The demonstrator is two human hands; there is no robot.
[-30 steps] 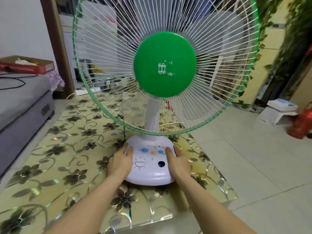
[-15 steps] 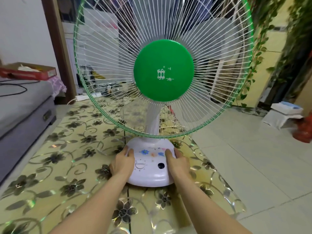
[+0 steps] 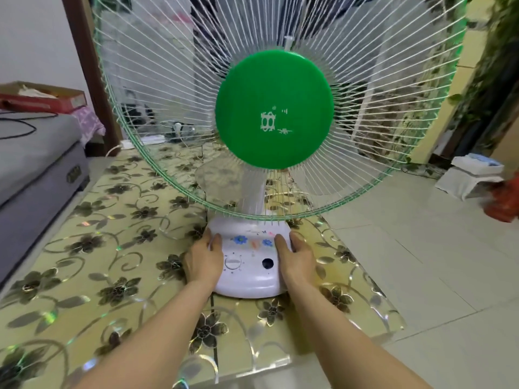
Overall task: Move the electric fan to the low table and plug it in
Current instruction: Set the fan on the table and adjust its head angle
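The electric fan [image 3: 274, 109] has a white wire cage with a green rim, a green centre disc and a white base [image 3: 250, 273] with a dial and flower stickers. Its base rests on the low table [image 3: 92, 248], which has a gold flower-patterned cover. My left hand [image 3: 203, 258] grips the base's left side and my right hand [image 3: 297, 255] grips its right side. A white power strip [image 3: 146, 140] with a plug in it lies on the floor beyond the table's far end. The fan's own cord is not visible.
A grey bed [image 3: 33, 164] runs along the left, with a red box [image 3: 42, 98] and a black cable on it. Tiled floor [image 3: 421, 276] lies to the right, with a white step stool [image 3: 469, 178] and a red object [image 3: 505, 203] at the far right.
The fan and both hands have shifted right and farther onto the table, and the view has come closer. Both hands keep their grip on the base.
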